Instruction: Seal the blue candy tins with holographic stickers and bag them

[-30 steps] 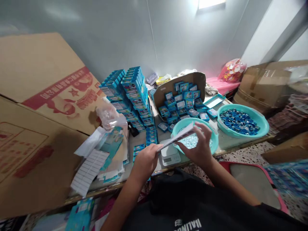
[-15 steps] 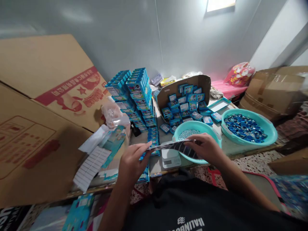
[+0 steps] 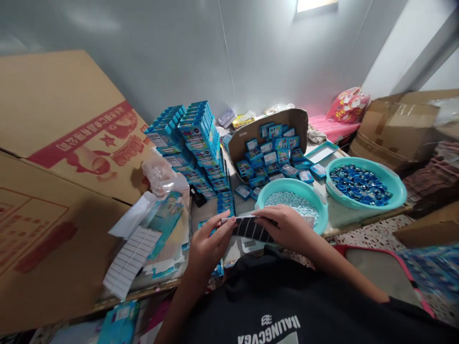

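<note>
Both hands hold a dark sheet with pale cross stripes, perhaps a label sheet; I cannot make out its print. My left hand pinches its left end between thumb and fingers. Toward the other end, my right hand grips the upper edge, fingers over it. Partly hidden below the sheet is a white scale. Just beyond the right hand stands a turquoise basin of small pale blue pieces. A row of small blue boxes lies past the left hand.
Tall stacks of blue candy boxes rise at the back left, beside a large carton. More small boxes pile against a cardboard tray. Another turquoise basin holds blue lidded pieces. A white lined sheet lies left.
The right hand has come left and nearer the left hand along the sheet. The sheet has tilted, so more of its striped face shows. The view has shifted slightly.
</note>
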### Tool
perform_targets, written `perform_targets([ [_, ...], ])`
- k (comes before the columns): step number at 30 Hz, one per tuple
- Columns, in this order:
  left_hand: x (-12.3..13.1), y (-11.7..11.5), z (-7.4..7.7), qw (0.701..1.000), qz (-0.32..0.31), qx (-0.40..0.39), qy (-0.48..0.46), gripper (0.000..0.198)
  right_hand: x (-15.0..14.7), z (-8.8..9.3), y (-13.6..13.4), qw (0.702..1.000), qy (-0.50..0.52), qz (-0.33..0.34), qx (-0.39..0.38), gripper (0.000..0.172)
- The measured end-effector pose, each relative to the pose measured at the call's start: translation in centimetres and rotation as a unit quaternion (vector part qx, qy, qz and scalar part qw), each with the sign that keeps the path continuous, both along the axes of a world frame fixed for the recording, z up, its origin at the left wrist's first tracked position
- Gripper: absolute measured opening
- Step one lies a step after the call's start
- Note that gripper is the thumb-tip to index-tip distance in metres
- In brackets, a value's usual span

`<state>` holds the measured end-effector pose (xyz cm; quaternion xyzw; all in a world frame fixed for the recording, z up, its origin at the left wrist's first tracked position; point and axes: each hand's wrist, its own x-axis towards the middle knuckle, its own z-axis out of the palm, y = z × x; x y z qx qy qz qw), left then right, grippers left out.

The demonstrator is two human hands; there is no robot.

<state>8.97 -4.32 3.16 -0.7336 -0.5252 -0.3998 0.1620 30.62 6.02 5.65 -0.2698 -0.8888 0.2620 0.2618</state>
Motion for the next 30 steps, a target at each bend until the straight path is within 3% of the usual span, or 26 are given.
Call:
perform_targets([
  [4,-0.3,0.3,1.1,0.998,0.036,0.012,0.056,0.047,0.2,0.4,0.1,1.000,-0.009,0.001,0.001,0.022],
  [9,-0.7,0.2,1.8,0.995,-0.004,0.019,0.099,0.045,0.4,1.1,0.3,0.999,-0.033,0.028,0.016,0.025],
  [16,0.4,-0.1,1.4,0.991,0.080,0.046,0.101,0.038,0.1,1.9,-0.5,0.999,-0.018,0.025,0.032,0.026],
  [24,1.1,-0.8,0.7,0.994,0.028,0.033,0.104,0.042,0.7,2.9,-1.2,0.996,-0.051,0.050,0.047,0.027],
  [30,1.4,-2.0,0.2,0.990,0.027,0.080,0.116,0.037,1.6,2.1,-1.8,0.995,-0.029,0.056,0.083,0.025],
])
